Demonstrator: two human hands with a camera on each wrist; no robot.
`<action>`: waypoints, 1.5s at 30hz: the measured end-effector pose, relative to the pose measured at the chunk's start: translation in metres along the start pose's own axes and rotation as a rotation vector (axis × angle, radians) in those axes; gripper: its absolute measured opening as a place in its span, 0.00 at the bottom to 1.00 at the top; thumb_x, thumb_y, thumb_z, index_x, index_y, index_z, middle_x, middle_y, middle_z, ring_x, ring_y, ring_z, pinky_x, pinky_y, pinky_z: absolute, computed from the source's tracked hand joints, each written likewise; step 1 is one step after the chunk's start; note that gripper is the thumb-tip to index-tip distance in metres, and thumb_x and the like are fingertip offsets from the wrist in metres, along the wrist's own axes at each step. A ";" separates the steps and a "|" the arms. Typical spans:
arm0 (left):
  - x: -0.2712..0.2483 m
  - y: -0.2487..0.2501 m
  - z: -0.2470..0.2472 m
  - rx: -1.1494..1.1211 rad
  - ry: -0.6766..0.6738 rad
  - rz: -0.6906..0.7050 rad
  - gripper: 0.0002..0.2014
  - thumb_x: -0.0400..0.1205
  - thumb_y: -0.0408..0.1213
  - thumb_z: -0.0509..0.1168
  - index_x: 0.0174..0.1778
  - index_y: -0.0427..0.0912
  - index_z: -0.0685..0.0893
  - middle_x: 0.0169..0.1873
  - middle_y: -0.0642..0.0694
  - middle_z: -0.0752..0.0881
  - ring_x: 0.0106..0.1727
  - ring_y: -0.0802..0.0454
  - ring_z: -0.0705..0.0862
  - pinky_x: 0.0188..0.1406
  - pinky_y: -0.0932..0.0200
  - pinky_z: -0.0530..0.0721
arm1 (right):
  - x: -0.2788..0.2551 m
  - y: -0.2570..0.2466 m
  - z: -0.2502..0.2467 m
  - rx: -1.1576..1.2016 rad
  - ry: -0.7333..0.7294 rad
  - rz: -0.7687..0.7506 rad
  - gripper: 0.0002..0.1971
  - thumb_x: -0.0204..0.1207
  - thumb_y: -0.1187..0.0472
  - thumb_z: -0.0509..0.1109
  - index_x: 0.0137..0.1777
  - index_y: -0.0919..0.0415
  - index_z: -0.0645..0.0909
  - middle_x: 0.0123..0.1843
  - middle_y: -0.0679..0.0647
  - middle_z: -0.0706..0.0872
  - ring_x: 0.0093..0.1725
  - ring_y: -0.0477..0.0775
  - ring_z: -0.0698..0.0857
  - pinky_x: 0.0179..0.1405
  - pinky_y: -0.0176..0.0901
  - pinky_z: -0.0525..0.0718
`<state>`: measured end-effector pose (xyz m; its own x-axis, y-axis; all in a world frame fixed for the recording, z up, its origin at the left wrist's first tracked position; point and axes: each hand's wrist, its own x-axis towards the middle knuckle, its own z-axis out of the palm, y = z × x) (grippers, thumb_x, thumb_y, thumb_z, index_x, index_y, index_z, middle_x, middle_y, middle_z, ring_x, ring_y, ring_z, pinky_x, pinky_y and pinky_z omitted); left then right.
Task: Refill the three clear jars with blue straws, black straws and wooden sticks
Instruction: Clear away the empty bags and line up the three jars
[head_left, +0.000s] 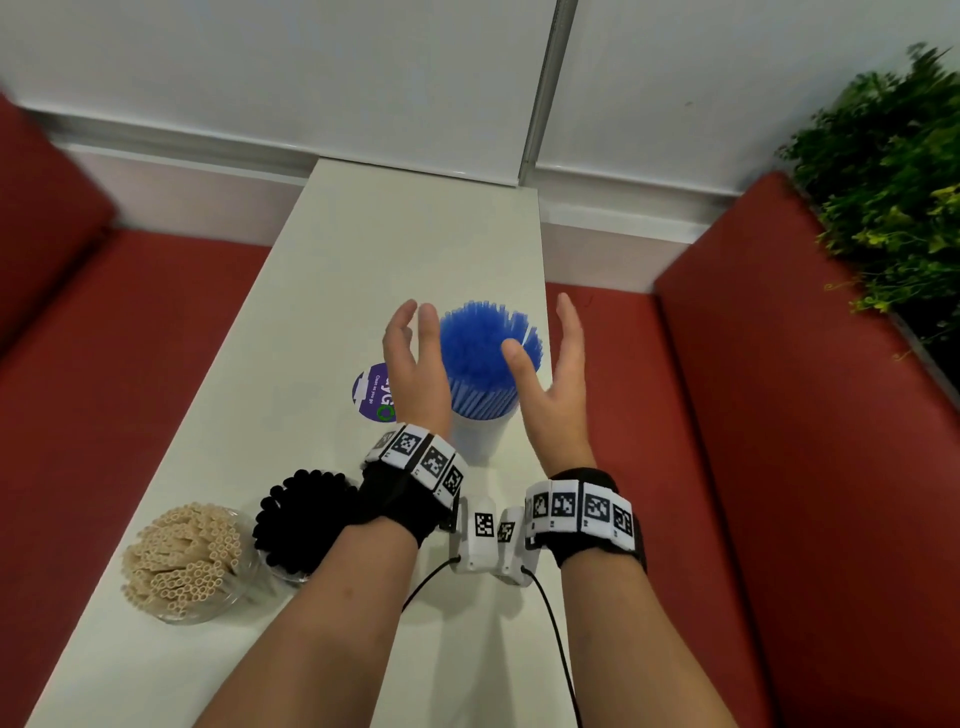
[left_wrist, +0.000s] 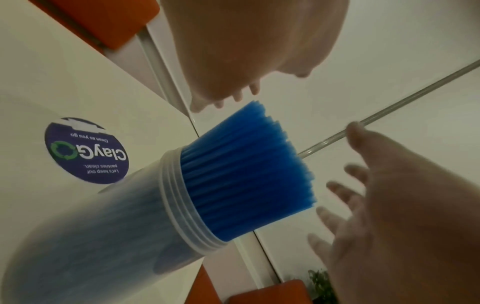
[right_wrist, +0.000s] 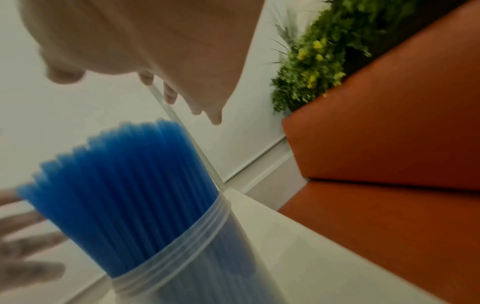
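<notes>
A clear jar (head_left: 480, 436) packed with blue straws (head_left: 483, 358) stands mid-table, toward the right edge. My left hand (head_left: 415, 353) is just left of the straw tops and my right hand (head_left: 558, 374) just right of them, palms facing inward, fingers straight, holding nothing. In the left wrist view the blue straws (left_wrist: 246, 170) fan out of the jar (left_wrist: 103, 236), with small gaps to both hands. In the right wrist view the blue straws (right_wrist: 124, 185) sit below my spread fingers (right_wrist: 168, 94). Near me on the left stand a jar of black straws (head_left: 304, 519) and a jar of wooden sticks (head_left: 187, 561).
The narrow white table (head_left: 363, 249) runs to the wall, with a round purple sticker (head_left: 374, 392) left of the blue jar. Red benches (head_left: 779, 415) flank both sides. A green plant (head_left: 893, 182) stands at the far right.
</notes>
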<state>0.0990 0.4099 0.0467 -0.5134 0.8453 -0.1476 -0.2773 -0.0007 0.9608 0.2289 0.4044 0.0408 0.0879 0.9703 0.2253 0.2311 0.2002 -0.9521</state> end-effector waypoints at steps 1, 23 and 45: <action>0.000 -0.002 0.000 0.051 -0.032 -0.018 0.26 0.83 0.63 0.62 0.77 0.60 0.73 0.78 0.60 0.73 0.80 0.61 0.69 0.79 0.55 0.69 | 0.003 -0.001 0.002 -0.127 -0.045 -0.048 0.37 0.84 0.36 0.66 0.88 0.36 0.53 0.89 0.35 0.56 0.89 0.39 0.49 0.88 0.50 0.51; -0.062 0.019 -0.037 0.340 -0.087 0.217 0.15 0.86 0.48 0.66 0.69 0.58 0.80 0.68 0.57 0.81 0.70 0.52 0.79 0.73 0.49 0.78 | -0.083 -0.004 0.003 -0.158 0.289 0.106 0.20 0.78 0.72 0.61 0.64 0.50 0.79 0.58 0.49 0.77 0.58 0.43 0.79 0.56 0.43 0.78; -0.177 -0.020 -0.260 0.650 -0.015 0.022 0.04 0.86 0.37 0.64 0.52 0.42 0.82 0.43 0.47 0.87 0.44 0.45 0.87 0.47 0.48 0.88 | -0.253 -0.014 0.091 -0.014 -0.387 0.228 0.43 0.61 0.64 0.89 0.71 0.42 0.68 0.68 0.34 0.72 0.64 0.11 0.69 0.58 0.10 0.68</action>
<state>-0.0157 0.1212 -0.0071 -0.5009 0.8560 -0.1277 0.2831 0.3015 0.9104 0.1155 0.1686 -0.0215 -0.2299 0.9694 -0.0865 0.2613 -0.0241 -0.9649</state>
